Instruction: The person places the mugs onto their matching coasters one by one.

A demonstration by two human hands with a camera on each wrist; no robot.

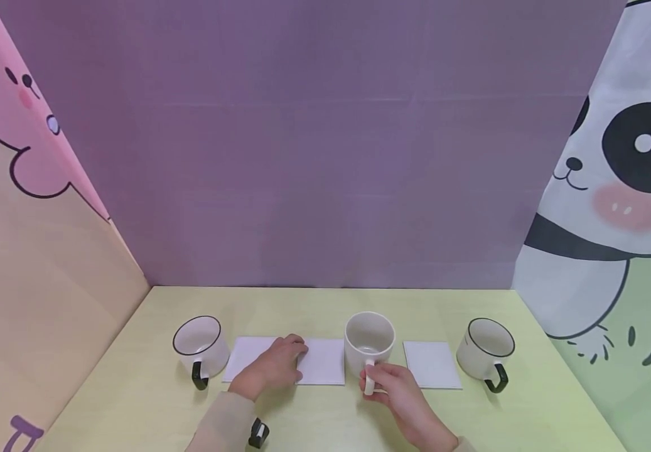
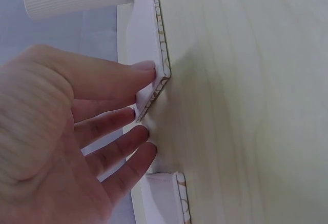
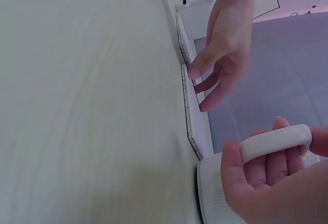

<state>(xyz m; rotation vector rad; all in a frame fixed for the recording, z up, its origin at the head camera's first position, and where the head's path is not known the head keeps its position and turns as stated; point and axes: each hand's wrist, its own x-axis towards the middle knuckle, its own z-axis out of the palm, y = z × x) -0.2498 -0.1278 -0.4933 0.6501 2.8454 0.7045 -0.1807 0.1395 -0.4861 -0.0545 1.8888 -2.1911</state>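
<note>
My left hand (image 1: 281,363) holds the left end of the middle white square coaster (image 1: 325,362), thumb at its near corner (image 2: 160,70) and fingers toward the far one. Another white coaster (image 1: 246,351) lies just left, partly hidden by that hand. My right hand (image 1: 398,395) grips the white handle (image 3: 271,143) of a plain white mug (image 1: 359,359) between thumb and curled fingers. The mug stands upright, close to the middle coaster's right edge. A third white coaster (image 1: 432,365) lies to the right of the mug.
A white mug (image 1: 212,361) with a black rim and handle stands at the left, a similar mug (image 1: 480,361) at the right. A small black object (image 1: 258,433) shows beside the left sleeve (image 1: 226,420). A purple backdrop (image 1: 325,157) rises behind the table (image 1: 325,420).
</note>
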